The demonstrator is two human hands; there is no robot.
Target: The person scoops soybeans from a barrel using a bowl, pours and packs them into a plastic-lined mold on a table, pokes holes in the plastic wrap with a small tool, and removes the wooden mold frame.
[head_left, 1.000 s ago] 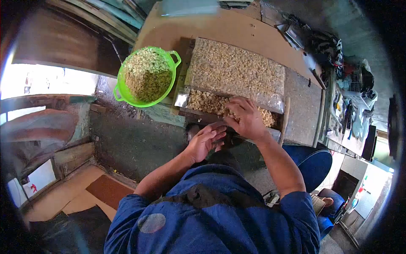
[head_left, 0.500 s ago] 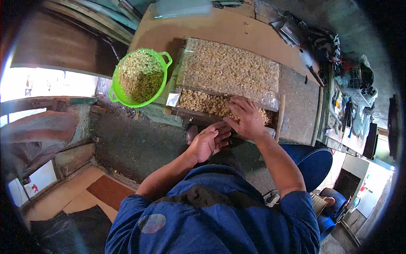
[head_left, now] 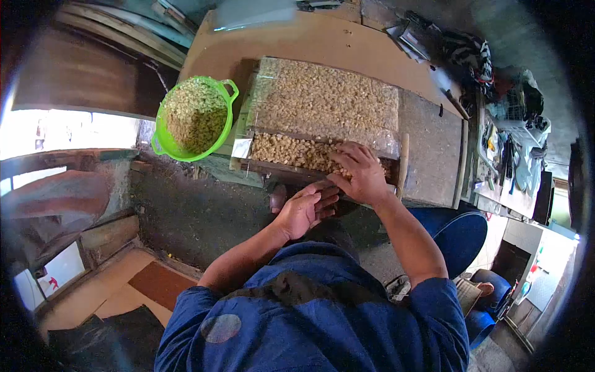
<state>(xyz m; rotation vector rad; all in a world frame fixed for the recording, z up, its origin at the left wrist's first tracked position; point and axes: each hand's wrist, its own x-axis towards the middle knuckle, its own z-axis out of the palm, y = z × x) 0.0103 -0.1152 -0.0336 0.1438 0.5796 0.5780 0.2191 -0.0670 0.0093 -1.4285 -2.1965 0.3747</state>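
On my only feed, the head view, I look down past a blue shirt [head_left: 310,332] at both bare hands by the front edge of the counter [head_left: 282,42]. The right hand [head_left: 364,178] lies palm down over the right part of the oat-like clumps [head_left: 291,150], which fill a narrow strip along the near edge. Its fingers are bent a little and rest on the pieces; I cannot tell whether they pinch any, as the hand hides what is under it.

The left hand [head_left: 304,211] is just in front of that edge, its palm partly turned up. Its fingers are stretched out and loosely curved, clamped on nothing that I can see, with the tips close to the right thumb.

Directly behind the clumps I see a broad flake-covered slab [head_left: 325,102] with a shiny clear covering along its edges. A wooden strip [head_left: 403,162] stands at the right end of the clumps, and a shiny flap [head_left: 242,147] at the left end. To the left of the slab, a green basin [head_left: 162,133] holds pale flakes [head_left: 204,93] beside darker brown material [head_left: 206,129]. A blue barrel [head_left: 455,242] stands near my right forearm.
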